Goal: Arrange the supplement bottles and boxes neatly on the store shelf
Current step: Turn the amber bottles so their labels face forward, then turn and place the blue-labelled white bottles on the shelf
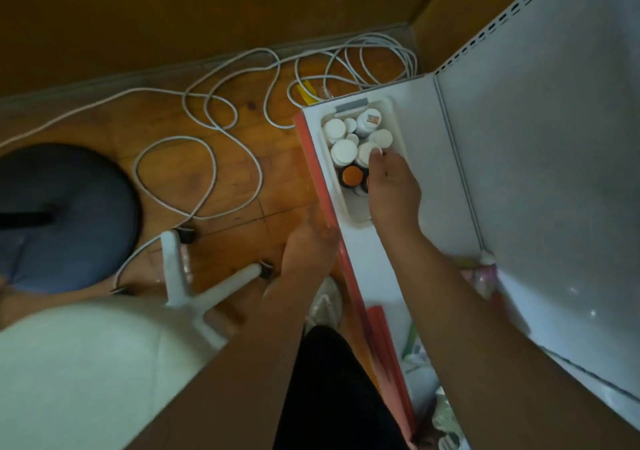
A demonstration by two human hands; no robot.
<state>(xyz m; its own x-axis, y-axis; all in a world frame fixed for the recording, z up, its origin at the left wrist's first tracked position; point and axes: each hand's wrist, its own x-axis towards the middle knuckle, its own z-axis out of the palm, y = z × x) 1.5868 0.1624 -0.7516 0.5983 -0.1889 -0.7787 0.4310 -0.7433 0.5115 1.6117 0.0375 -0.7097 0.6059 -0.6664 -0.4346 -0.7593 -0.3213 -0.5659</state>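
R hand: reaches into white bin on shelf, fingers curled down over the bottles; fingertip touches a white cap. Whether it actually grips a bottle – can't tell, palm hides it.
L hand: blurred, by the shelf's red front edge, just beside the bin's near end. Fingers look loosely bent; can't tell if touching the edge or holding anything.
Bottles: packed upright in the bin, mostly white caps, one orange cap near R hand. One at far end shows a label on top.
Bin: sits at far-left end of white shelf deck, long side parallel w/ red edge.
Shelf back panel: white, slotted upright at far side.
Lower right: more goods under the R forearm, too blurred to name.
Floor: wood, w/ loose white cable in coils; dark round stool seat left, white star base near it.
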